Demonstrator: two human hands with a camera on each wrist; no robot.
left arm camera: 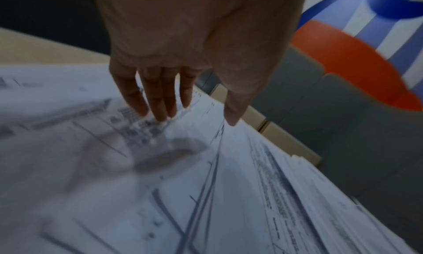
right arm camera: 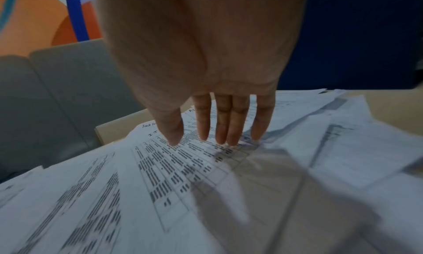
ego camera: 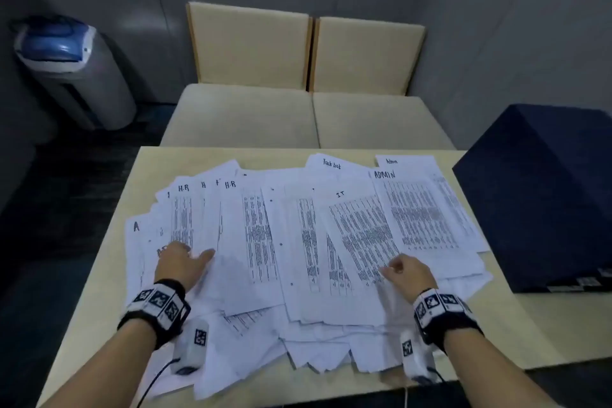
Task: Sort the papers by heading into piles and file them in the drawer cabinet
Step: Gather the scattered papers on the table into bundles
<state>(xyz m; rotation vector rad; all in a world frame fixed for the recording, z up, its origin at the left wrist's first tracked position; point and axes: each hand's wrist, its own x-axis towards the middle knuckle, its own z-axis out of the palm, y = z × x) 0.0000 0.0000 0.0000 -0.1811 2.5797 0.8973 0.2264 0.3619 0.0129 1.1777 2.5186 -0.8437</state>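
Observation:
Many white printed papers [ego camera: 298,242] lie fanned across the beige table [ego camera: 198,156]. Handwritten headings show: H.R [ego camera: 230,184] at the left, IT [ego camera: 340,194] in the middle, ADMIN [ego camera: 384,174] and Task List [ego camera: 331,164] toward the far right. My left hand [ego camera: 193,252] rests with straight fingers [left arm camera: 158,104] on the H.R sheets. My right hand [ego camera: 394,270] touches the lower part of the IT sheet [right arm camera: 160,158] with straight fingers [right arm camera: 225,124]. Neither hand grips a sheet. The dark blue drawer cabinet [ego camera: 546,202] stands at the table's right end; its drawers are not visible.
A beige cushioned bench [ego camera: 308,116] stands behind the table. A grey bin with a blue lid [ego camera: 73,66] is on the floor at far left. Bare table shows at the front right [ego camera: 530,325] and along the far edge.

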